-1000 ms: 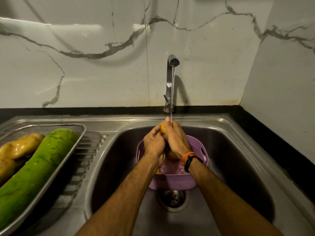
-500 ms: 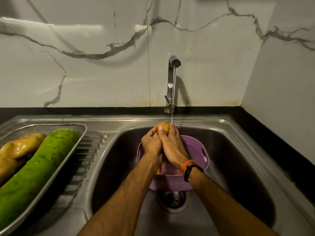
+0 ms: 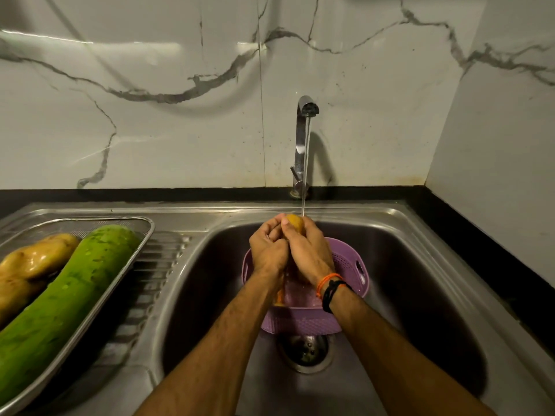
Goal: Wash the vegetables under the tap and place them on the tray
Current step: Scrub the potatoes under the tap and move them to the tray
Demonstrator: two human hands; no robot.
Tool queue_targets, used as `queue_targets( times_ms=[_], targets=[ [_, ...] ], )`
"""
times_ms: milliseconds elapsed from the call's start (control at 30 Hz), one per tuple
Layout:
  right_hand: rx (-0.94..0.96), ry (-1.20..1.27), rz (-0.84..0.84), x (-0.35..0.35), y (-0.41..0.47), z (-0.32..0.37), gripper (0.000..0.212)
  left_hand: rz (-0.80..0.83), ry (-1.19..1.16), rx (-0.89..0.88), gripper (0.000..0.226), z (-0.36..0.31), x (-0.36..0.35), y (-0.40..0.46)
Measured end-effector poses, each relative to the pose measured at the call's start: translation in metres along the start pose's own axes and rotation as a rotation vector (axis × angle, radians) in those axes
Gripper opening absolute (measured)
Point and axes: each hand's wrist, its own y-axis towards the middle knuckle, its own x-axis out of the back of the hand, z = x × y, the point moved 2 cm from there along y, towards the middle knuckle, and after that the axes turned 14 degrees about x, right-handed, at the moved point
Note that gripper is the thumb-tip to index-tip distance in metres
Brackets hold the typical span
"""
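your left hand [image 3: 268, 253] and right hand [image 3: 309, 253] are both wrapped around 1 yellow vegetable [image 3: 295, 224], fingers curled over it from either side, with only its far tip showing beyond your fingertips. it may be a potato, but too little shows to be sure. the thin stream from the tap [image 3: 305, 136] lands right on that tip, just beyond your right fingers. directly under your hands sits the purple basket [image 3: 350, 267] in the sink [image 3: 420, 280], and a bit of orange shows below your left wrist, inside the basket; what it is cannot be told.

off to the left of your left hand, well apart, is the steel tray [image 3: 141, 235] on the drainboard. it already holds a long green gourd [image 3: 69, 298] and 2 brownish potatoes [image 3: 33, 265], all looking wet.

expect the vegetable in your hands to be firm and fairly light, small enough to close 1 hand around, and not fragile. the trouble is likely the wet skin: it will be slippery, so roll it between your palms rather than squeezing the ends, or it could shoot out into the sink. when you carry it over, take it around the middle with your left hand, fingers wrapped well round, and set it down in the gap beside the gourd so it does not roll.
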Motion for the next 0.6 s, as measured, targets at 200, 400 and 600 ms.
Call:
queue_targets(
  times_ms=[200,400,600],
  targets=[
    [-0.023,0.084,-0.058,0.012,0.005,-0.005,0.045,0.073,0.126,-0.03,0.042,-0.001,0.002,0.001],
    [0.057,0.128,-0.001,0.02,0.007,-0.006,0.058,0.338,-0.153,0.31,0.053,-0.011,0.008,-0.002],
    [0.168,0.138,0.084,0.026,0.006,-0.003,0.056,0.43,-0.419,0.474,0.033,-0.012,0.01,-0.004]
  ],
)
